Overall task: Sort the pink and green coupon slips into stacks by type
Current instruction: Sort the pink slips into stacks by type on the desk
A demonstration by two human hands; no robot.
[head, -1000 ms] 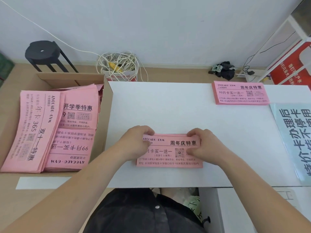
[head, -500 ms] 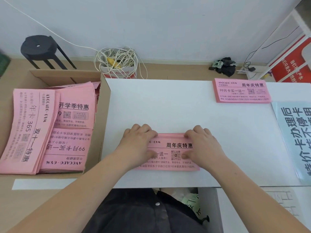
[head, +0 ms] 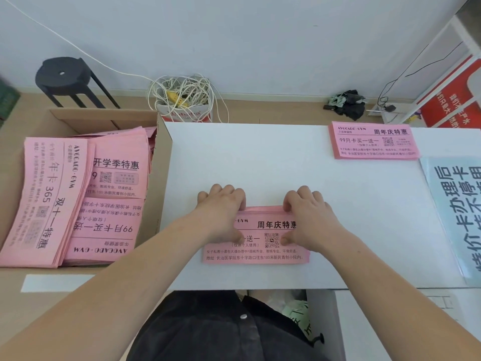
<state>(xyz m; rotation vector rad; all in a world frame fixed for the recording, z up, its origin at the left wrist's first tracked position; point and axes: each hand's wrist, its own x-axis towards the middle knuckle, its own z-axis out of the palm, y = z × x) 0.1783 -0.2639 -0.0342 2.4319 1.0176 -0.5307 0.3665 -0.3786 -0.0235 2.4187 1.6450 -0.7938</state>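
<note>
Head view: the left hand (head: 223,212) and right hand (head: 307,217) both grip a thick stack of pink coupon slips (head: 260,255) lying near the front edge of the white table (head: 260,157). Fingers curl over the stack's far edge and thumbs press on its top face, probably to square the edges. A matching sorted stack (head: 372,142) lies well apart at the far right, just beside a pale blue sheet (head: 455,204). Mixed pink slips (head: 104,194) wait in the cardboard box (head: 164,152) on the left.

two hands (head: 221,212) (head: 309,220); two pink stacks (head: 260,256) (head: 373,142); three pink piles (head: 44,199) (head: 117,165) (head: 104,227) in one box (head: 104,118); one stool (head: 62,74)
</note>
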